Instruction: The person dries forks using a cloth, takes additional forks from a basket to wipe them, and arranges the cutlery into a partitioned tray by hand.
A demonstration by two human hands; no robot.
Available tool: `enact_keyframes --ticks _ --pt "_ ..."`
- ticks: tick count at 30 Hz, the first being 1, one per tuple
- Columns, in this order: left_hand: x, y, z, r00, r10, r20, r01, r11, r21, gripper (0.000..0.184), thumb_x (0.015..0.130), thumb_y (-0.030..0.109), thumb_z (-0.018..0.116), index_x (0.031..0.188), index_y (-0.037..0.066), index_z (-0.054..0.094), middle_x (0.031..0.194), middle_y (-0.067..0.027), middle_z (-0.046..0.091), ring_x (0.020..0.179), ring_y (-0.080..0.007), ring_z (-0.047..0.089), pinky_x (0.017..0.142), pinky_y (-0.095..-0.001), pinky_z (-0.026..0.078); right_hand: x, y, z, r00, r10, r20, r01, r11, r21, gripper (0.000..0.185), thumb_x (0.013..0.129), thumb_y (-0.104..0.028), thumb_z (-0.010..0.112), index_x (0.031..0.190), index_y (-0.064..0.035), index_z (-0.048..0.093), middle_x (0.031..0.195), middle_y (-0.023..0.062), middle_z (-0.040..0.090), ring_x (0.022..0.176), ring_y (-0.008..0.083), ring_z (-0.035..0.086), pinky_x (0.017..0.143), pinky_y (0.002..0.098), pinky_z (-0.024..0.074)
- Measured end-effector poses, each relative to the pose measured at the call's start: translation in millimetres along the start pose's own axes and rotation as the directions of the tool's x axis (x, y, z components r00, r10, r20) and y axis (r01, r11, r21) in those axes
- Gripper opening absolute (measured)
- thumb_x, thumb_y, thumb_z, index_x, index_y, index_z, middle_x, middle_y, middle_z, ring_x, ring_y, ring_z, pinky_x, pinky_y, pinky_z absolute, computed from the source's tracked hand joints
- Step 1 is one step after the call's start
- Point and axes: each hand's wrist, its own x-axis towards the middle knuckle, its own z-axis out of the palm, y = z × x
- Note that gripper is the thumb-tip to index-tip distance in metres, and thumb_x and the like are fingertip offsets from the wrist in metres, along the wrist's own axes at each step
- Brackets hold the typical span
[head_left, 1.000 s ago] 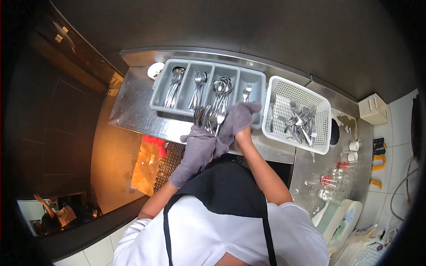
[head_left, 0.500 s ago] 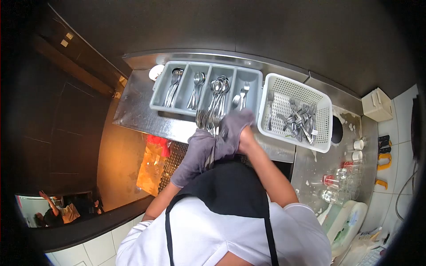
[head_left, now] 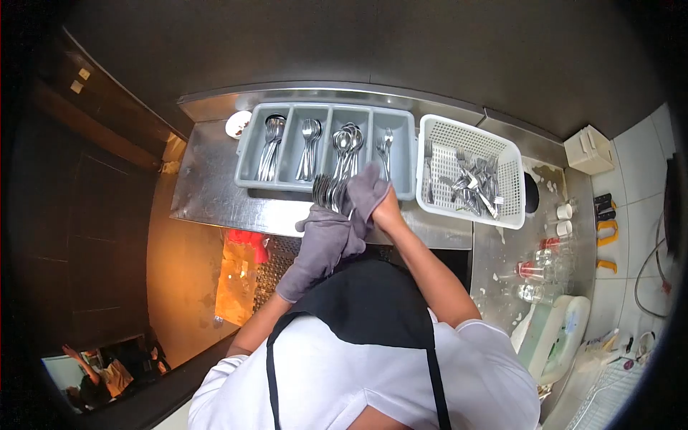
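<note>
A grey cloth (head_left: 319, 247) covers both of my hands and hides most of the fingers. My left hand (head_left: 331, 228), closed inside it, grips a bundle of forks (head_left: 327, 189) with the tines pointing away from me. Pressed close against the right side of this bundle is my right hand (head_left: 370, 192), wrapped in the cloth and closed on it. Just beyond stands a grey cutlery tray (head_left: 252, 185) with separate compartments. Spoons (head_left: 347, 143) fill the one nearest the bundle, and a few forks (head_left: 387, 147) lie in the rightmost.
A white perforated basket (head_left: 424, 188) with loose cutlery stands right of the tray on the steel counter (head_left: 208, 165). A small white bowl (head_left: 238, 125) sits at the left. Glasses (head_left: 534, 271) and white cups (head_left: 565, 212) are at the right, near yellow-handled tools (head_left: 608, 233).
My right hand has drawn in slightly toward the forks, with the cloth around it. The bundle stays in my left hand. The whole view has shifted a little.
</note>
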Motion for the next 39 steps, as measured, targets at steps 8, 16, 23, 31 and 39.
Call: enact_keyframes --ticks 8,16,23,31,39 --pt "-9 -20 -25 0.968 -0.096 0.231 0.129 0.983 -0.131 0.017 0.072 0.017 0.071 0.059 0.015 0.060 0.066 -0.0057 0.065 0.063 -0.0192 0.064 0.062 -0.0351 0.047 -12 -10 27 0.941 0.339 -0.023 -0.333 0.909 -0.252 0.028 0.096 -0.023 0.063 0.110 0.0015 0.063 0.106 0.0066 0.067 0.096 0.0125 0.063 0.082 0.0318 0.0509" --pt "-24 -38 25 0.995 0.077 0.059 -0.076 0.997 -0.014 0.007 0.073 0.009 0.068 0.072 0.012 0.061 0.070 -0.0044 0.063 0.065 -0.0192 0.063 0.059 -0.0344 0.048 -42 -35 40 0.980 0.117 -0.159 -0.040 0.906 0.421 0.022 0.104 -0.025 0.052 0.106 -0.0072 0.063 0.089 -0.0001 0.063 0.081 0.0175 0.064 0.076 0.0377 0.0534" --pt "-42 -60 26 0.962 0.100 -0.255 -0.212 0.859 -0.465 0.006 0.083 0.006 0.060 0.078 0.006 0.063 0.072 -0.0104 0.063 0.067 -0.0257 0.065 0.064 -0.0352 0.053 -12 8 17 0.934 0.347 0.086 -0.332 0.753 0.568 0.029 0.106 -0.033 0.050 0.107 -0.0056 0.060 0.095 0.0077 0.067 0.085 0.0191 0.065 0.077 0.0378 0.0562" --pt "-36 -64 73 0.990 0.091 0.108 -0.091 0.996 -0.011 0.011 0.078 0.006 0.063 0.088 0.005 0.067 0.073 -0.0065 0.066 0.066 -0.0193 0.065 0.063 -0.0313 0.051 -34 -12 55 0.985 -0.139 0.105 0.157 0.971 -0.178 0.041 0.098 -0.018 0.062 0.134 -0.0025 0.050 0.113 0.0070 0.064 0.107 0.0165 0.063 0.092 0.0334 0.0530" --pt "-14 -41 166 0.799 -0.409 -0.442 0.326 -0.323 0.888 0.014 0.077 0.008 0.068 0.066 0.014 0.061 0.065 -0.0017 0.061 0.063 -0.0150 0.062 0.061 -0.0333 0.049 -16 -1 72 0.999 -0.016 -0.036 0.021 0.992 0.123 0.033 0.091 -0.012 0.070 0.122 -0.0029 0.061 0.107 0.0019 0.066 0.096 0.0105 0.061 0.080 0.0277 0.0515"
